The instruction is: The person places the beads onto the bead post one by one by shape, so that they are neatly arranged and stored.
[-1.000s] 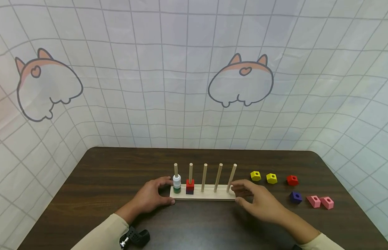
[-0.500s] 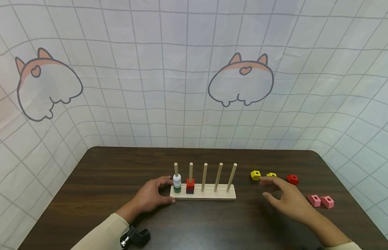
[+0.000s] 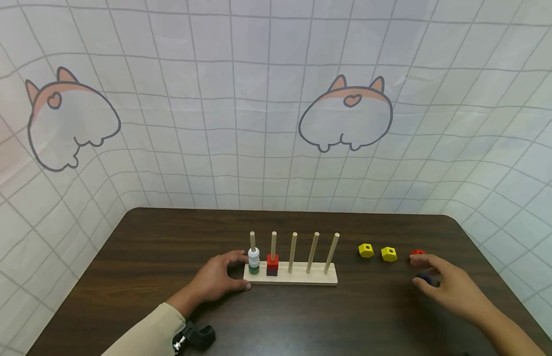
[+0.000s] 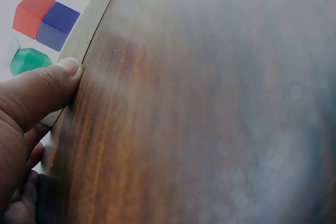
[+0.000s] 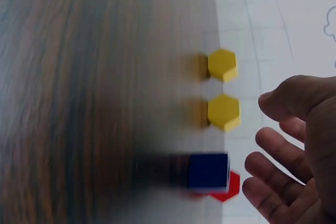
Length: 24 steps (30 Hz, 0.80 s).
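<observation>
Right hand [image 3: 451, 284] over the right side of the dark wood-grained worktop [image 3: 329, 316]: thumb and fingers apart, loosely curved about the dark blue block [image 3: 427, 280]. No grip visible; contact uncertain. Block sits between thumb and fingers, red faceted block [image 3: 417, 252] just beyond; two yellow faceted blocks [image 3: 389, 254] near, to the left. Left hand [image 3: 216, 278] grips one end of the pale wooden five-peg rack [image 3: 302, 278], thumb at its front edge. My reading: best to settle thumb and fingertips squarely on opposite sides of the blue block, low, avoiding the red one, with the top face left uncovered.
</observation>
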Motion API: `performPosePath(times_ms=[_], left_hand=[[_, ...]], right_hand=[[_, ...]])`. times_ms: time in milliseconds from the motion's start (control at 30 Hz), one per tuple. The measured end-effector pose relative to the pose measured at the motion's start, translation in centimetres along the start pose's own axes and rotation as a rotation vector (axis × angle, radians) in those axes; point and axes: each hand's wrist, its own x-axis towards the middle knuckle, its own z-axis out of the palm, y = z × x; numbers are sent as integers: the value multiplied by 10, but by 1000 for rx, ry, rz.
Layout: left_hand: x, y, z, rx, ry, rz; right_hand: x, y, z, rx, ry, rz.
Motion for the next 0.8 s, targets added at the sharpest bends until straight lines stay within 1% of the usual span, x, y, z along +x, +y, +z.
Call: performPosePath(times_ms=[67, 133, 333, 500, 733, 800], left_hand=[[0, 0, 0, 2, 2, 6], [0, 0, 0, 4, 6, 12], [0, 0, 1, 5, 11, 16], [0, 0, 1, 2, 10, 12], [0, 0, 1, 4, 8, 7], [0, 1, 1, 0, 5, 5]], right_hand=[[-2, 6, -2, -5, -18, 14], [-3, 10, -3, -19, -19, 17], [-3, 20, 0, -55, -48, 54], [-1, 22, 3, -19, -72, 76], [2, 22, 10, -22, -63, 80], [4, 20, 12, -8, -65, 80]])
